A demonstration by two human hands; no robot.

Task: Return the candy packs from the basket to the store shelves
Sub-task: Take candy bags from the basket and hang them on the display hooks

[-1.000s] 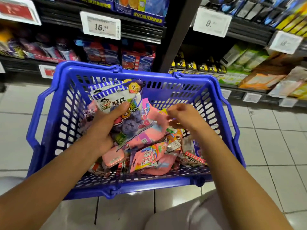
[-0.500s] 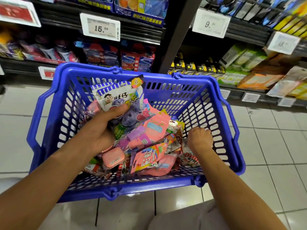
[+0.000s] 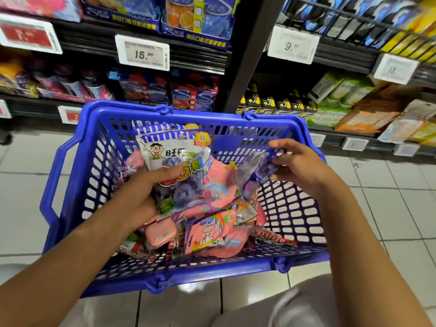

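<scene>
Since half a second ago the right hand (image 3: 304,169) has risen from the bottom right corner of the blue perforated plastic shopping basket (image 3: 70,199) and now hangs above its right half, fingers and thumb pinching a small crinkled purple-and-clear candy pack (image 3: 256,172) by its upper right end, so the pack droops down and to the left of the grip, clear of the heap below. The left hand (image 3: 139,197) remains over the basket's left half, thumb curled across the front of a large white-and-purple gummy bag with a cartoon face (image 3: 175,161); the bag stands upright above the hand, its top near the basket's far wall. Under both hands, on the basket floor, lies the rest of the candy: a pink rounded tin (image 3: 161,231) just below the left hand, a pink rainbow-printed pouch (image 3: 210,232) near the front wall, and a red-striped flat pack (image 3: 271,237) towards the front right. Beyond the far rim stand dark store shelves (image 3: 200,60) with white price tags (image 3: 142,53).
</scene>
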